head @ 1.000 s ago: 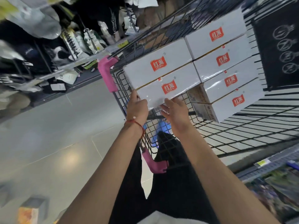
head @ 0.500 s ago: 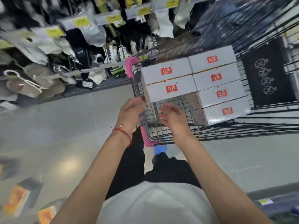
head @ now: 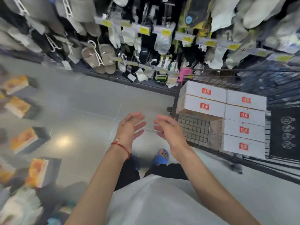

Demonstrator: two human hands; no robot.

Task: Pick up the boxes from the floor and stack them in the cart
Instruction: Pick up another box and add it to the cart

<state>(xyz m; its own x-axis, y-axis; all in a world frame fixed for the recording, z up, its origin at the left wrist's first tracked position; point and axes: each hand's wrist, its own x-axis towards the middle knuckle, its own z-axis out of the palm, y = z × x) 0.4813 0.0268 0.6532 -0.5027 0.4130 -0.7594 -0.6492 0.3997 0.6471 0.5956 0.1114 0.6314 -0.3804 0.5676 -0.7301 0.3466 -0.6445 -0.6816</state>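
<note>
Six white boxes [head: 243, 115] with red labels are stacked in the wire cart [head: 193, 132] at the right. Two form a left column, and four form a right column touching it. The bottom of the cart beneath them cannot be made out through the mesh. A pink handle end [head: 185, 73] caps the cart's far corner, and a dark panel [head: 285, 132] with white round symbols hangs on its right side. The cart runs out of the frame on the right.

At the far left edge, more boxes [head: 26, 139] with orange faces and dark sides lie on the grey tiled floor [head: 90, 101], well apart from the cart. They are too blurred to read or count surely.

Between the two groups, the left hand [head: 129, 125] and right hand [head: 168, 129] hover over the floor just left of the cart. Their palms face each other with fingers straight and spread, holding nothing. A red string bracelet [head: 121, 146] circles the left wrist. A blue sandal [head: 159, 158] shows below the hands.

Far off, socks [head: 162, 44] hang on a rack behind yellow price tags, smeared by motion.
</note>
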